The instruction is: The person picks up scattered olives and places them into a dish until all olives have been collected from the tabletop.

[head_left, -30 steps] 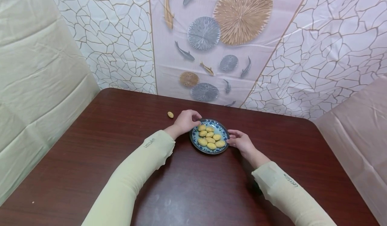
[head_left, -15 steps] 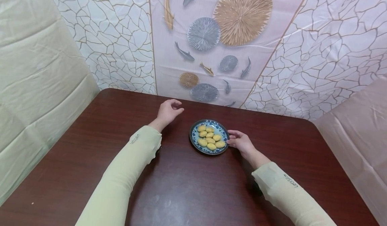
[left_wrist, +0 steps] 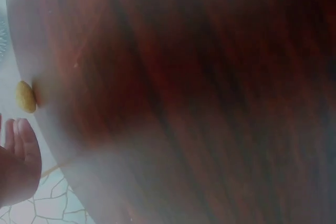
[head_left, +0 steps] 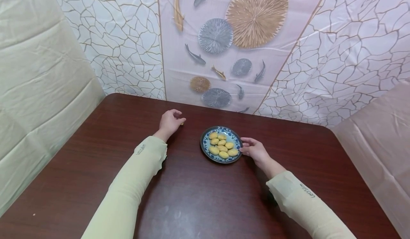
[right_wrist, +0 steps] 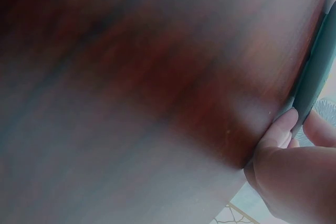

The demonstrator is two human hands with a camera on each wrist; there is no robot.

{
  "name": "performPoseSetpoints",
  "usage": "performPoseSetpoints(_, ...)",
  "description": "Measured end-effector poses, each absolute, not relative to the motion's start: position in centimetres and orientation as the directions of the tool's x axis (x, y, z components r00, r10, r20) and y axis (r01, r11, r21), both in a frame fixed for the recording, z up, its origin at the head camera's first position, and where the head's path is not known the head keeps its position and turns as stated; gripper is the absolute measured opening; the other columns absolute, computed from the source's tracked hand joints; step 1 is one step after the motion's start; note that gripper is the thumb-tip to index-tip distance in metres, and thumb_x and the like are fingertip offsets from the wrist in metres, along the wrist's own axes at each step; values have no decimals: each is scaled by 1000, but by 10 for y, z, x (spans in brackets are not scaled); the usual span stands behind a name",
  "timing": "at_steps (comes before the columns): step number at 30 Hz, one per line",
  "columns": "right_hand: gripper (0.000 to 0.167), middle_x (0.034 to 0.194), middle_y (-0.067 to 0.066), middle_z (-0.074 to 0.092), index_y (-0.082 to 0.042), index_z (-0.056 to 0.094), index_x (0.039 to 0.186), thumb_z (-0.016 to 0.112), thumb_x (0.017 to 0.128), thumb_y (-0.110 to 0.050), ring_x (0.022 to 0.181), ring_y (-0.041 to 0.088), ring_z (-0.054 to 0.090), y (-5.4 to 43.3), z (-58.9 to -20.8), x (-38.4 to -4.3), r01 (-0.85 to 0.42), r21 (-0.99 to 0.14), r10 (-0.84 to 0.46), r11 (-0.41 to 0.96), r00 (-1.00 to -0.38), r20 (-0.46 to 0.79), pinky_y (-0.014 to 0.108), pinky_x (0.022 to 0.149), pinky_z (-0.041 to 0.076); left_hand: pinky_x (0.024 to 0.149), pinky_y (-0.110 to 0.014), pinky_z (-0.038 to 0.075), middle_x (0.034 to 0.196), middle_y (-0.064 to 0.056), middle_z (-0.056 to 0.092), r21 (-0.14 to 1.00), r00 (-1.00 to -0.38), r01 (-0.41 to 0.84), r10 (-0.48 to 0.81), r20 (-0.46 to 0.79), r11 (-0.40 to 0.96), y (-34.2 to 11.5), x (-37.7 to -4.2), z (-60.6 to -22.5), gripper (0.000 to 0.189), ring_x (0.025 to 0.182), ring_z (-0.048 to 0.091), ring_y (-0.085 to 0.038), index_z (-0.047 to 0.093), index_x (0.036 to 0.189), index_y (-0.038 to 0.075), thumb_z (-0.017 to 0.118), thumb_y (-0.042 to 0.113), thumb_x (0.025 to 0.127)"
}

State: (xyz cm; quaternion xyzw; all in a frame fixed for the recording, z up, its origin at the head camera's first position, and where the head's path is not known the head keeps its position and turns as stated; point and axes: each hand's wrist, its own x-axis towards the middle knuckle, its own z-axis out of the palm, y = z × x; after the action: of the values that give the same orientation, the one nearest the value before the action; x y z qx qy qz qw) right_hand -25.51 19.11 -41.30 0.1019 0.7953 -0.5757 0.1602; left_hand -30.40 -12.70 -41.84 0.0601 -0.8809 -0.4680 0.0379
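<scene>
A round blue-and-white patterned plate (head_left: 206, 152) with a dark rim stands on the brown table, bearing several yellow oval pieces (head_left: 223, 154) with a slightly rough surface. My right hand (head_left: 257, 152) pinches the plate's right rim; in the right wrist view, thumb and fingers lie on either side of the plate's edge (right_wrist: 316, 59). Left of the plate, my left hand (head_left: 170, 121) is beside a single yellow oval piece (left_wrist: 25, 97). A small gap separates that piece from the fingers in the left wrist view. From the head, the hand hides most of it.
The dark brown table (head_left: 205, 196) reaches back to a patterned cloth wall (head_left: 214, 64). Pale cloth hangs along the left (head_left: 41, 72) and right sides. A tiny white speck (head_left: 33, 214) lies on the table at the near left.
My left hand has moved from the plate's left rim leftward to the single yellow piece, covering most of it. The right hand and the plate have stayed in place.
</scene>
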Motion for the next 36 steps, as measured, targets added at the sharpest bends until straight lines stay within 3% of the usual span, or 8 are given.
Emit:
performPoseSetpoints(5,51,115,14,51,1,42,137,55,88,4,80,5,55,189,-412,-255,342,-886,-23,314,-930,-367,16,72,50,95,-39,45,116,-17,61,815,-985,-108,-173,-10,569,-128,-304,-421,38,105,58,-29,58,118,0,66,21,87)
performPoseSetpoints(13,51,111,12,52,1,41,137,55,88,4,78,4,55,189,-411,-256,334,-890,-33,312,-932,-361,16,70,50,92,-38,47,110,-15,64,761,-990,-112,-137,-31,639,-129,-303,-420,25,103,59,-28,63,108,2,63,16,87)
performPoseSetpoints(26,51,109,11,52,2,42,137,56,88,4,77,4,55,189,-412,-256,340,-891,-25,301,-931,-363,15,69,50,96,-40,46,122,-18,59,765,-997,-80,-33,-77,640,-130,-304,-420,32,113,55,-30,59,121,-1,57,9,90)
performPoseSetpoints(36,51,111,12,52,1,41,137,55,88,4,78,4,55,190,-412,-254,348,-886,-25,305,-927,-373,15,70,50,93,-37,47,112,-18,64,740,-997,-82,-64,-52,667,-130,-305,-424,26,106,59,-29,62,112,-3,60,11,90)
